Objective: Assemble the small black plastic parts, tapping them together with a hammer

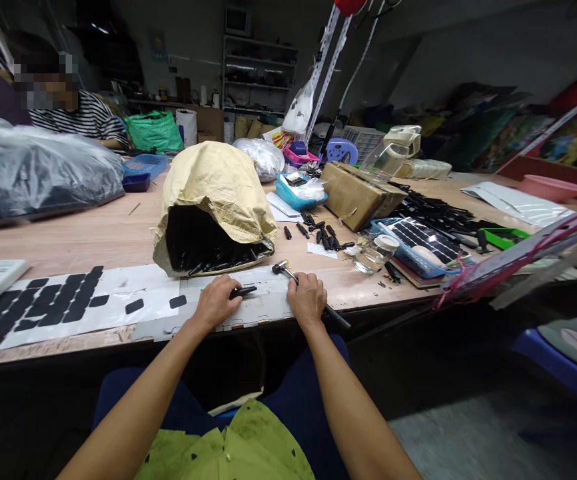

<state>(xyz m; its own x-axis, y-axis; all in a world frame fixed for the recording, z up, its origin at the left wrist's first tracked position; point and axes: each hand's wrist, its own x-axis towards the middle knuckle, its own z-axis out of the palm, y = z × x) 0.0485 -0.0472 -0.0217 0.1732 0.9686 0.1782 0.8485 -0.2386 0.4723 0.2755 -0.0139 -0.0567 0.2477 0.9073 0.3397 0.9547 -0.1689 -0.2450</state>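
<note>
Dim room, bright tabletop; wide-angle bending, soft edges

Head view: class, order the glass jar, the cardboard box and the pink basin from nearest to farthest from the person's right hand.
1. Glass jar, just right of and beyond the right hand, which grips the hammer.
2. Cardboard box, behind the jar, further back.
3. Pink basin, far right, at the back.

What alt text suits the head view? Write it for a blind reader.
At a wooden workbench, the left hand holds a small black part on a white sheet while the right hand grips a small hammer. Behind them lies an open tan sack of black parts; a person in a striped shirt sits far left.
</note>
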